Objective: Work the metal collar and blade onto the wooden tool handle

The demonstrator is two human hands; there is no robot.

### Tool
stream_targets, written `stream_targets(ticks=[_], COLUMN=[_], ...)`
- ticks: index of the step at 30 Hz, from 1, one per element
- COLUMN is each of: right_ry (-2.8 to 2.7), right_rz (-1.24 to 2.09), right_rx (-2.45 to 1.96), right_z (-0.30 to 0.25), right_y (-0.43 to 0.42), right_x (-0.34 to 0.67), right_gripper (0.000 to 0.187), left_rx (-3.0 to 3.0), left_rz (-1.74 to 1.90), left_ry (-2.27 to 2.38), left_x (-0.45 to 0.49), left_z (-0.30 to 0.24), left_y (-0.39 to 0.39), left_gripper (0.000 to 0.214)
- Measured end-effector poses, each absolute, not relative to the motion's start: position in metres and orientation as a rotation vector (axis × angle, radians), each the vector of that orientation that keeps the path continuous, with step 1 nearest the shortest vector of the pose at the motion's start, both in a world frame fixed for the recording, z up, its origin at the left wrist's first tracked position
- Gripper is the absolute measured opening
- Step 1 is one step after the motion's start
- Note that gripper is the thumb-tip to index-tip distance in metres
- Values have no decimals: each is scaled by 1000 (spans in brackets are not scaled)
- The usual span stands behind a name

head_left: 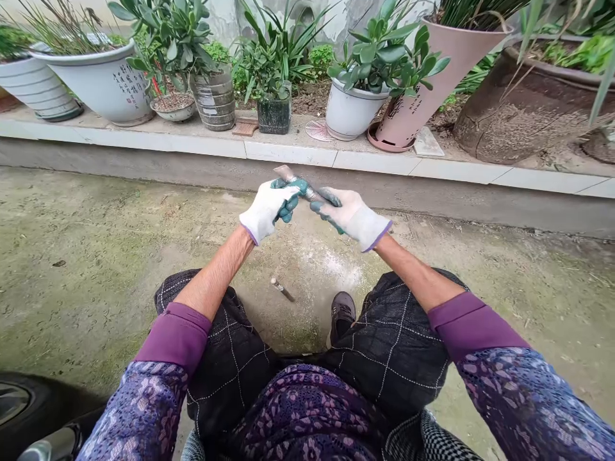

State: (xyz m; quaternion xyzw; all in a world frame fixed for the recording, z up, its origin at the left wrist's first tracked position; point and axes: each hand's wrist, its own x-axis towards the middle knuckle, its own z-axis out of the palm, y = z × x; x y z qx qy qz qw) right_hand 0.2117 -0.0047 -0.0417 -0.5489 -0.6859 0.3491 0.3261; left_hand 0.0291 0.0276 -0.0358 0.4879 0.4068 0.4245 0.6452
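My left hand (272,208), in a white glove with green-coated fingers, is closed around a ribbed metal rod (313,194) with a flat, pale end at the upper left. My right hand (350,214), gloved the same way, grips the rod's lower right part. Held at a slant in front of my knees, the rod is partly covered by both gloves and slightly blurred. Below my hands, a short metal rod (282,289) with a rounded pale tip lies on the concrete. White powder (336,266) is scattered on the ground to its right.
A low tiled ledge (288,152) runs across the front, carrying a white pot (353,110), a tall pink planter (420,83), a large brown pot (519,105) and several other plants. A vehicle wheel (29,410) is at the lower left. My shoe (343,308) rests between my knees.
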Motion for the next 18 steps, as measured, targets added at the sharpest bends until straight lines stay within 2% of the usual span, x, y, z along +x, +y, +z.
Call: stream_targets(ticks=[3, 5, 7, 10, 12, 14, 18], right_ry=[-1625, -1580, -1605, -1717, -1744, -1673, -1431], right_rz=[1476, 1610, 1471, 984, 816, 944, 1413], right_rx=[-1283, -1209, -1248, -1378, -1414, -1403, -1194], right_z=[-33, -33, -38, -46, -46, -41, -26], right_y=[-14, -16, -13, -5, -4, -7, -18], right_x=[220, 222, 220, 213, 210, 211, 220], right_gripper=[36, 40, 39, 38, 39, 36, 37], left_rx=[1153, 1153, 1134, 1101, 1100, 1132, 1215], left_rz=[916, 898, 924, 966, 945, 895, 810], left_ry=[868, 865, 891, 911, 875, 801, 696], left_x=[25, 25, 27, 31, 30, 27, 18], left_z=[-30, -29, -31, -34, -34, -33, -32], left_y=[23, 20, 19, 21, 23, 25, 27], left_gripper=[16, 17, 16, 10, 9, 12, 14])
